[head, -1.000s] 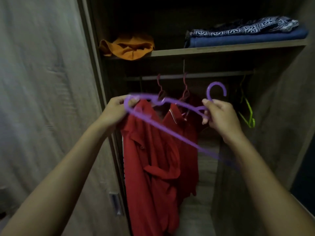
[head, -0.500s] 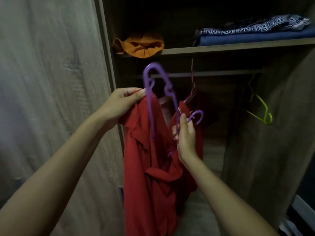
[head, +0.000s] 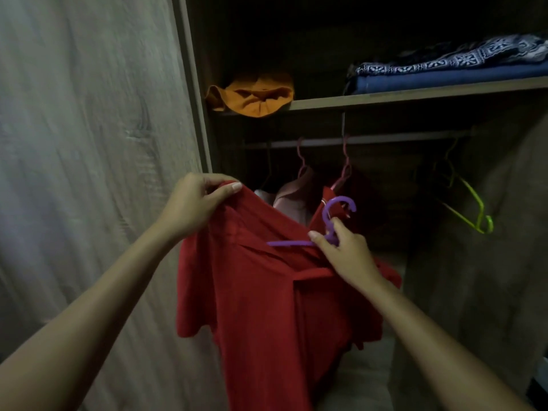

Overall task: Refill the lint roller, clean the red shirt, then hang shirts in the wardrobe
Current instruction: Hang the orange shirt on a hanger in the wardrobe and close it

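Red shirt hangs in front of the open wardrobe, filling the middle of the view. At about ten o'clock from its centre, the left hand pinches the shirt's upper edge between thumb and curled fingers. At about two o'clock, the right hand grips the neck of a purple hanger, its fingers curled round the stem just under the hook; one arm of the hanger lies across the shirt's collar towards nine o'clock.

Behind the shirt, a rail runs across the wardrobe. Two pink hangers on it carry a pale garment and a dark red one, directly behind the purple hook. Towards three o'clock an empty yellow-green hanger dangles from the rail. Above, at twelve o'clock, a shelf carries a crumpled orange cloth and, further right, folded blue fabric under a patterned textile. A wood-grain door fills the nine o'clock side.
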Demonstrator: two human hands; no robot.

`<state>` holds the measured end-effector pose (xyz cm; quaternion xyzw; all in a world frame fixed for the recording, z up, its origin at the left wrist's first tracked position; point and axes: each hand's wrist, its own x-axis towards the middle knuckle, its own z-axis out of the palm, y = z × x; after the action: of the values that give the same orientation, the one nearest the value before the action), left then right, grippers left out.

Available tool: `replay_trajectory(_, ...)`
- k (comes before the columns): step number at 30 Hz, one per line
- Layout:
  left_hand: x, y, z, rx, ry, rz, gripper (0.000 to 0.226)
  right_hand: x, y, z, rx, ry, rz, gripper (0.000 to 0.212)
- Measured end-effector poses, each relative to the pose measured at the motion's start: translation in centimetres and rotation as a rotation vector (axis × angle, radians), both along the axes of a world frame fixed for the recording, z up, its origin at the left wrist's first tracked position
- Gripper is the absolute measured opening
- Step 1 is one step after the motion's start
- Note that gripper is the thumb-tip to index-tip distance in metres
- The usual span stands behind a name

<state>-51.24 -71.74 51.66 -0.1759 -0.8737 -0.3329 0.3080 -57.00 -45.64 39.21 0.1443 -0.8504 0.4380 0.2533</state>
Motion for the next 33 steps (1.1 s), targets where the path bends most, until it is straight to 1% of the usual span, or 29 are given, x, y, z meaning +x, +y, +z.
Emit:
replay_trajectory(2, -0.4, 1.1, -0.2, -0.058, 0.037, 0.009, 0.016, 0.6, -0.4, 0.7, 0.074, 0.006, 0.072, 0.027)
replay_trajectory(4, -0.9, 2.3, -0.7, -0.128, 0.060, 0.038, 0.019, 1.2, -0.6, 1.8, 0.168, 0.031, 0.136, 0.030)
replay_trajectory(6, -1.2, 3.0, -1.0, -0.152, 0.114, 0.134, 0.021, 1.1, 0.4, 3.3, 0.214, 0.059, 0.115, 0.030)
replay_trajectory(8, -1.2, 3.0, -0.8, -0.124, 0.186, 0.250, 0.024, 0.7, 2.2, 4.5, 0.224, 0.126, 0.049, 0.029)
replay_trajectory(9, -1.1, 3.1, -0.6, -0.092, 0.222, 0.275, 0.025, 0.5, 2.8, 4.7, 0.263, 0.151, 0.041, 0.028)
replay_trajectory(11, -0.8, 3.9, 0.0, -0.022, 0.298, 0.246, 0.027, 0.9, 2.8, 4.2, 0.492, 0.200, 0.077, 0.029)
replay_trajectory(12, -0.8, 4.6, 0.2, -0.029, 0.310, 0.209, 0.027, 1.2, 2.4, 3.8, 0.567, 0.221, 0.108, 0.032)
replay_trajectory(13, -0.8, 5.5, 0.3, -0.072, 0.296, 0.183, 0.027, 1.4, 2.0, 3.8, 0.563, 0.245, 0.122, 0.033)
replay_trajectory(14, -0.8, 6.3, 0.2, -0.131, 0.264, 0.172, 0.029, 1.5, 1.8, 4.2, 0.492, 0.264, 0.110, 0.031)
replay_trajectory(15, -0.8, 6.9, 0.2, -0.182, 0.215, 0.178, 0.033, 1.4, 1.9, 5.1, 0.380, 0.280, 0.075, 0.029)
replay_trajectory(17, -1.2, 6.8, 0.0, -0.197, 0.045, 0.160, 0.050, 1.1, 2.9, 7.2, 0.186, 0.264, 0.013, 0.031)
replay_trajectory(18, -1.5, 6.2, -0.2, -0.184, -0.076, 0.114, 0.059, 1.1, 3.5, 8.0, 0.150, 0.237, 0.003, 0.034)
replay_trajectory(20, -1.7, 4.9, -0.7, -0.262, -0.317, -0.023, 0.071, 0.9, 4.5, 8.5, 0.162, 0.205, -0.003, 0.036)
replay_trajectory(21, -1.7, 4.4, -1.2, -0.329, -0.391, -0.079, 0.070, 0.7, 4.9, 8.4, 0.169, 0.195, -0.013, 0.036)
replay_trajectory(22, -1.9, 4.2, -1.8, -0.380, -0.419, -0.119, 0.062, 0.5, 5.3, 8.4, 0.166, 0.179, -0.027, 0.037)
replay_trajectory(24, -2.2, 4.4, -2.8, -0.393, -0.351, -0.138, 0.033, 0.0, 5.8, 8.5, 0.137, 0.172, -0.057, 0.038)
replay_trajectory(25, -2.5, 4.8, -3.2, -0.377, -0.286, -0.132, 0.023, -0.2, 5.9, 8.5, 0.109, 0.177, -0.055, 0.038)
replay_trajectory(26, -2.7, 5.1, -3.3, -0.364, -0.221, -0.118, 0.019, -0.4, 5.8, 8.5, 0.085, 0.174, -0.051, 0.037)
replay_trajectory(29, -2.8, 6.0, -3.9, -0.271, -0.102, -0.118, 0.016, -0.9, 5.7, 8.1, 0.039, 0.152, -0.043, 0.030)
replay_trajectory(31, -2.7, 6.9, -4.7, -0.214, -0.004, -0.136, 0.017, -0.9, 5.6, 7.7, 0.022, 0.195, -0.136, 0.022)
replay_trajectory(32, -2.6, 7.6, -5.3, -0.200, 0.062, -0.122, 0.016, -0.7, 5.4, 7.1, -0.025, 0.261, -0.243, 0.032)
replay_trajectory(33, -2.6, 8.2, -5.7, -0.190, 0.131, -0.098, 0.014, -0.3, 5.2, 6.4, -0.132, 0.335, -0.346, 0.042)
